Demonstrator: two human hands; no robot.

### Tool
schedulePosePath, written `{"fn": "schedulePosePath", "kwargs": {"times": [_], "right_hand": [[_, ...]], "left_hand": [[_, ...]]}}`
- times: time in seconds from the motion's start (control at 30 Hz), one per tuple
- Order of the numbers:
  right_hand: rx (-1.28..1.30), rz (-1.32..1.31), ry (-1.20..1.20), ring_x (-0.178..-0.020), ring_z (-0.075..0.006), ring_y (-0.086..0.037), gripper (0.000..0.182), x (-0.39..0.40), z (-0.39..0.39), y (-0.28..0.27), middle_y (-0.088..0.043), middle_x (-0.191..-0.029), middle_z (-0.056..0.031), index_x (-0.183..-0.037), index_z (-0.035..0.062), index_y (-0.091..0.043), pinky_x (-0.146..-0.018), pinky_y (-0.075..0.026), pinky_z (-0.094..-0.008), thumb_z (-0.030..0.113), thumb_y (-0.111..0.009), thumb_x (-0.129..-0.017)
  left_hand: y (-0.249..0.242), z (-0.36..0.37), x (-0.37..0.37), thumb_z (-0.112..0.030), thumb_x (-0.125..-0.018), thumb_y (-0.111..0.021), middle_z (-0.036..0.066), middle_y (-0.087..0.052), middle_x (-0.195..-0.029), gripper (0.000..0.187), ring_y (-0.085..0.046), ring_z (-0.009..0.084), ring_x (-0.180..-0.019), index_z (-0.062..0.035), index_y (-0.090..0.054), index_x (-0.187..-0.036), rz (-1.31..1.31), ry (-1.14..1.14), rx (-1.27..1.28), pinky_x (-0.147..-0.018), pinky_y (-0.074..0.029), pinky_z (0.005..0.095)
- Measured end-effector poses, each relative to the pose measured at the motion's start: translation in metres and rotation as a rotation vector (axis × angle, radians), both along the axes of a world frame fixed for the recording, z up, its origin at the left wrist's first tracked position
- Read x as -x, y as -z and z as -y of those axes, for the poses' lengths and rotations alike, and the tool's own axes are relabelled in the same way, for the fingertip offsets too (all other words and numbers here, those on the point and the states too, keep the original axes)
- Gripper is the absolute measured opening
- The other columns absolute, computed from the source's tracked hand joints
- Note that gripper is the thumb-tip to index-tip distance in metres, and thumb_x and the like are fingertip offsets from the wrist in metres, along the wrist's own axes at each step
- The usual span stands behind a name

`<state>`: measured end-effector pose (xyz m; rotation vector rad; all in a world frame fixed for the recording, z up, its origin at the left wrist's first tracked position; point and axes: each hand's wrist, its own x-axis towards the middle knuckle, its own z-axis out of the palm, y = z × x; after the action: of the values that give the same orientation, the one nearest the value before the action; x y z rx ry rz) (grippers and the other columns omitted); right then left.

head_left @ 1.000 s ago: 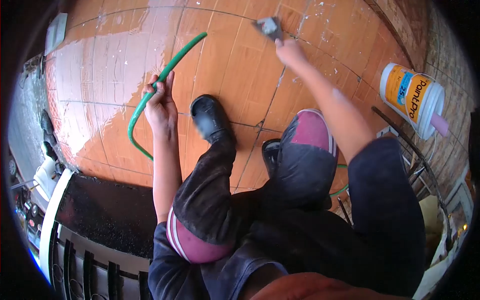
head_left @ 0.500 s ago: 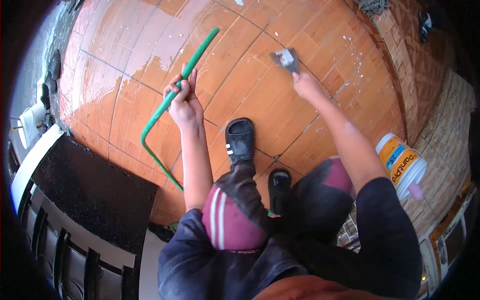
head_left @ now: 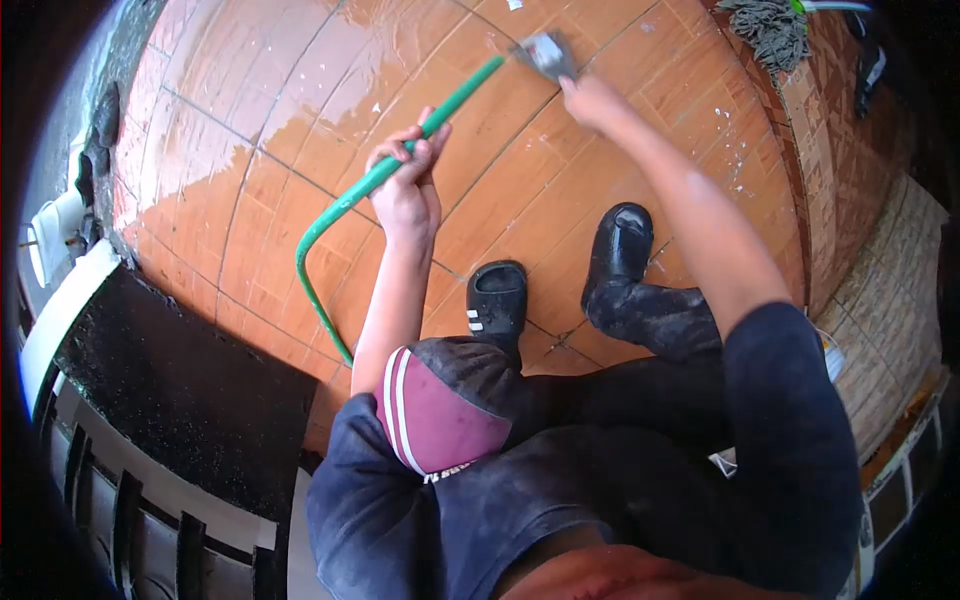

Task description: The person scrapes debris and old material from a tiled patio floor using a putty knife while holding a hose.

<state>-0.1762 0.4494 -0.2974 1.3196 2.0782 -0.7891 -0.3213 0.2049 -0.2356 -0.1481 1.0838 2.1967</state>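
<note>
A green hose (head_left: 345, 200) runs through my left hand (head_left: 408, 185), whose fingers are wrapped round it close to its open end. That end points up and right, right beside the blade of a putty knife (head_left: 545, 55). My right hand (head_left: 595, 102) grips the putty knife by its handle, with the wide metal blade low over the orange tiled floor (head_left: 480, 165). From my left hand the hose bends down and passes behind my left forearm. Wet sheen covers the tiles at the upper left.
My feet in black slides (head_left: 497, 297) stand on the tiles below my hands. White specks (head_left: 735, 150) dot the floor at right. A grey mop head (head_left: 768, 35) lies at the upper right, and a dark panel (head_left: 185, 375) fills the lower left.
My left hand and the hose have moved right and up toward the putty knife. The putty knife has shifted up and left. My right foot has stepped forward, and my arm now mostly covers the paint bucket.
</note>
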Motion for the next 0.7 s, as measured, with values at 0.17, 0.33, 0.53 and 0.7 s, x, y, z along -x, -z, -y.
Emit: {"fn": "schedulePosePath", "kwargs": {"times": [0.17, 0.33, 0.53, 0.7], "right_hand": [[0.038, -0.048, 0.023, -0.047, -0.0326, -0.058, 0.066, 0.111, -0.045, -0.014, -0.057, -0.056, -0.0202, -0.077, -0.0061, -0.061, -0.049, -0.047, -0.0482, 0.050, -0.034, -0.098], [0.108, 0.019, -0.167, -0.050, -0.0338, -0.059, 0.065, 0.066, -0.011, -0.045, -0.058, -0.058, -0.0219, -0.079, -0.0067, -0.061, -0.050, -0.048, -0.0485, 0.049, -0.034, -0.098], [0.059, 0.093, -0.057, -0.061, -0.0363, -0.062, 0.052, 0.130, -0.056, -0.030, -0.065, -0.075, -0.0234, -0.099, -0.0037, -0.065, -0.061, -0.050, -0.0459, 0.040, -0.036, -0.098], [0.139, 0.055, 0.023, -0.080, -0.0433, -0.067, 0.054, 0.069, -0.017, -0.021, -0.067, -0.094, -0.0286, -0.107, -0.0035, -0.065, -0.075, -0.053, -0.0487, 0.042, -0.036, -0.098]], "left_hand": [[0.000, 0.014, 0.003, 0.018, -0.084, -0.054, 0.014, -0.062, -0.105, 0.024, -0.045, 0.0471, -0.128, -0.0048, -0.048, -0.079, -0.101, 0.031, -0.055, -0.104, -0.042, 0.0645], [0.002, 0.010, 0.029, 0.017, -0.084, -0.054, 0.015, -0.061, -0.106, 0.023, -0.045, 0.0463, -0.127, -0.0039, -0.047, -0.078, -0.116, -0.089, -0.012, -0.104, -0.042, 0.0636], [0.000, 0.007, 0.019, 0.016, -0.084, -0.055, 0.015, -0.061, -0.105, 0.024, -0.046, 0.0468, -0.126, -0.0043, -0.045, -0.077, -0.136, -0.055, 0.001, -0.104, -0.043, 0.0632], [0.001, 0.010, 0.025, 0.017, -0.084, -0.055, 0.015, -0.061, -0.105, 0.023, -0.047, 0.0475, -0.125, -0.0035, -0.046, -0.079, -0.148, -0.091, 0.029, -0.103, -0.044, 0.0617]]}}
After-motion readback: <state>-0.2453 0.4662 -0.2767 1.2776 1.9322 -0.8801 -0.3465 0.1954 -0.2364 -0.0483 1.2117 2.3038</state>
